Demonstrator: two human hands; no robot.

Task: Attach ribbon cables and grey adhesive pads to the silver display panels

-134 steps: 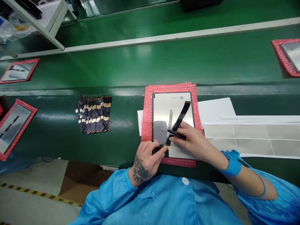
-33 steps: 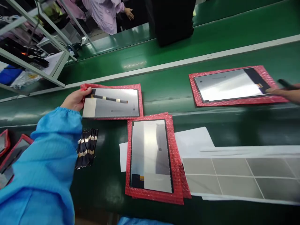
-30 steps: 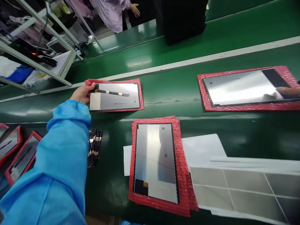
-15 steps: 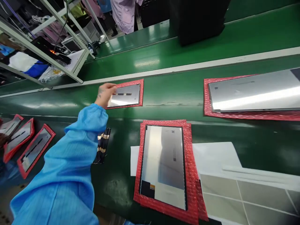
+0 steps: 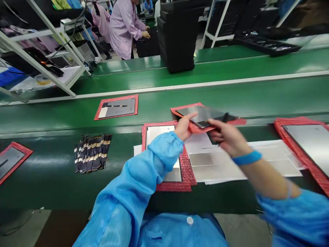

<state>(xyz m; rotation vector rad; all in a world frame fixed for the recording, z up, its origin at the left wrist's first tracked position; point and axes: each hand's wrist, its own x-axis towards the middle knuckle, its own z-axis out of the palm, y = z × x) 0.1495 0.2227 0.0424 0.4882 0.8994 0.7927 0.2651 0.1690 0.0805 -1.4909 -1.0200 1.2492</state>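
Note:
In front of me a flat display panel [image 5: 205,115] with a red bubble-wrap sheet [image 5: 186,107] under it is raised and tilted. My left hand [image 5: 183,127] is closed on its near left edge. My right hand [image 5: 230,137], with a blue wristband, pinches at its near edge; a small black piece [image 5: 226,117] shows by the fingers, too blurred to name. Below my left forearm lies another panel [image 5: 158,132] on stacked red bubble wrap [image 5: 189,171], partly hidden by my sleeve.
A pile of black flex strips [image 5: 92,153] lies left. Beyond it a wrapped panel [image 5: 119,108] rests on the green belt [image 5: 154,103]. More panels lie far left [image 5: 11,159] and right [image 5: 308,137]. White sheets [image 5: 218,166] lie under my right arm. Black trays [image 5: 177,37] stand stacked at the back.
My left hand has left the far panel on the belt and moved right, onto the raised panel. My right hand has come into view, gripping it too. The view has shifted.

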